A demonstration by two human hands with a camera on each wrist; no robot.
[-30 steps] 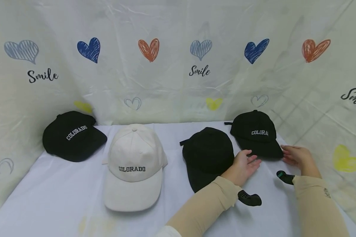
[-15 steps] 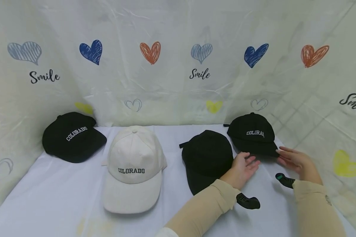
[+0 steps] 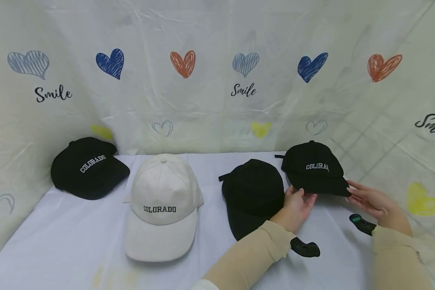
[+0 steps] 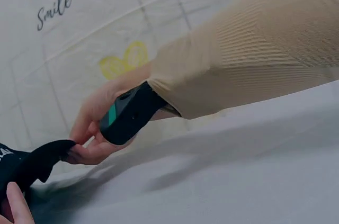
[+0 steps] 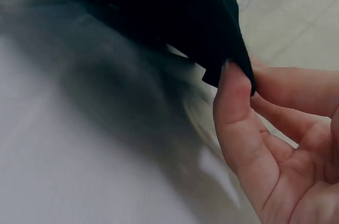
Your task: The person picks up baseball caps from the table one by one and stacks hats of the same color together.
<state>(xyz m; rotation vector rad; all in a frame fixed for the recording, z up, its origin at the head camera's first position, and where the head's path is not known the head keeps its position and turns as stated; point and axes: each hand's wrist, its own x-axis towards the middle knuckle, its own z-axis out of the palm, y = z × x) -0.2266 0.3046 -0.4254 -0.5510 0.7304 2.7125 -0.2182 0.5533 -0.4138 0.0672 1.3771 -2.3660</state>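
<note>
I am lifting the black COLORADO cap (image 3: 314, 169) by its brim, just right of the plain black cap (image 3: 253, 192), which I take as my landmark on the white tablecloth (image 3: 76, 237). My left hand (image 3: 296, 204) is pinching the brim's near left corner, thumb on top and fingers curled beneath; my right hand (image 3: 375, 202) is pinching the right corner, and the right wrist view shows the thumb (image 5: 233, 107) pressing the fabric edge against the fingers (image 5: 296, 91) behind it. The brim is hanging clear of the cloth, while I cannot tell whether the crown's back is touching it. To do this well, I judge that I should be keeping both pinches level so that the cap is not twisting, gripping the stiff brim rather than the soft crown, and steering clear of the landmark cap, which is lying just beside my left hand. Readable writing: "COLORA", the rest hidden by the crown's curve, on the held cap; "COLORADO" on the cream cap (image 3: 164, 205) left of the landmark and on the black cap (image 3: 88, 167) farther left; "Smile" in script among drawn hearts on the backdrop sheet (image 3: 243, 89) behind.
</note>
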